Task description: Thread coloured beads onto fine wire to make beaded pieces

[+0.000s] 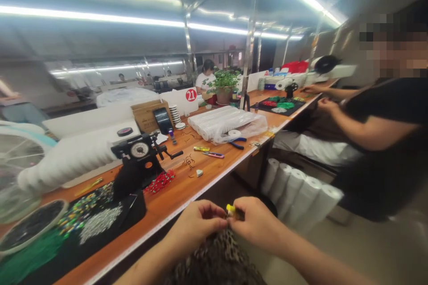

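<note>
My left hand [194, 225] and my right hand [256, 222] meet over my lap, in front of the table edge. Between thumb and fingers, my right hand grips a small yellow-ended piece [230, 208]; most of it is hidden. The left fingertips are pinched together right beside it, and what they hold is too small to make out. On the table nearby, a black hand-cranked device with a dial [140, 153] stands behind a heap of small red pieces [159, 181]. Silver pieces [102, 221] and multicoloured beads [80, 209] lie on a black mat [132, 213].
Blue-handled pliers [238, 143], a utility knife [214, 155] and bagged white rolls [217, 122] lie on the table [177, 205]. A bowl [65, 207] of dark pieces stands at left. At right sits a co-worker [381, 129], near upright white rolls [294, 191] below the table.
</note>
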`<state>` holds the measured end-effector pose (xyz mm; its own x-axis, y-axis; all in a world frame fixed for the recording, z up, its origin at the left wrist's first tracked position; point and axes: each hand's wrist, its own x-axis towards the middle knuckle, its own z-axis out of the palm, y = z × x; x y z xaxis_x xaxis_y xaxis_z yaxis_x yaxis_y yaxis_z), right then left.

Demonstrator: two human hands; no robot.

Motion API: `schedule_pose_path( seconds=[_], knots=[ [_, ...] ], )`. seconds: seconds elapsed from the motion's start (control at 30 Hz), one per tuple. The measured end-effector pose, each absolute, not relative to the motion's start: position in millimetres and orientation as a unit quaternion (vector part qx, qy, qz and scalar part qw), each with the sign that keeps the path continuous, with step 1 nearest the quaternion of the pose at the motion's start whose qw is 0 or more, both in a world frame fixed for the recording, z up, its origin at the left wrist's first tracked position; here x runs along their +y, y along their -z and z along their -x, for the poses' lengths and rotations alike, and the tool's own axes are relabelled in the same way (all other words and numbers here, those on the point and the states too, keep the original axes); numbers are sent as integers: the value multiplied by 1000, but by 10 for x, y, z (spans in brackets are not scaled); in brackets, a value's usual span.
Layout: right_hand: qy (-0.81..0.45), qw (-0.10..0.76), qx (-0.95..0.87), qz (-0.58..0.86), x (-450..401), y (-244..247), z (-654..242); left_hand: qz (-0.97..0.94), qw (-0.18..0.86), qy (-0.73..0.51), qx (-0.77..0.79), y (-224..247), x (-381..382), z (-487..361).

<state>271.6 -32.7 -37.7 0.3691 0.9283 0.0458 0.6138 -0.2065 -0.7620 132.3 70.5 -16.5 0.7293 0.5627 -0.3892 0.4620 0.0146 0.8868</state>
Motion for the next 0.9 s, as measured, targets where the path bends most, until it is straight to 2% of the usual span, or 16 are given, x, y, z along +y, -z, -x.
schedule_pose_path(
  seconds=[0.13, 0.23, 0.47, 0.6, 0.73, 0.9],
  knots=[
    [-280, 382, -525, 707, -434, 400, -2764, -741, 552, -31, 380, 120, 569, -1357],
    [-344, 427, -507, 665, -509, 412, -2813, -751, 553, -33, 360, 192, 549, -1353],
    [-436, 526, -419, 598, -562, 572, -2845, -622, 710, -33, 328, 422, 527, -1334],
    [-504, 587, -326, 543, -529, 699, -2793, -560, 767, -26, 314, 472, 509, -1340],
    [-509, 627, -291, 513, -515, 756, -2744, -526, 796, -30, 298, 521, 509, -1337],
    [-465, 636, -315, 529, -507, 807, -2710, -518, 794, -21, 319, 560, 506, -1320]
  ],
)
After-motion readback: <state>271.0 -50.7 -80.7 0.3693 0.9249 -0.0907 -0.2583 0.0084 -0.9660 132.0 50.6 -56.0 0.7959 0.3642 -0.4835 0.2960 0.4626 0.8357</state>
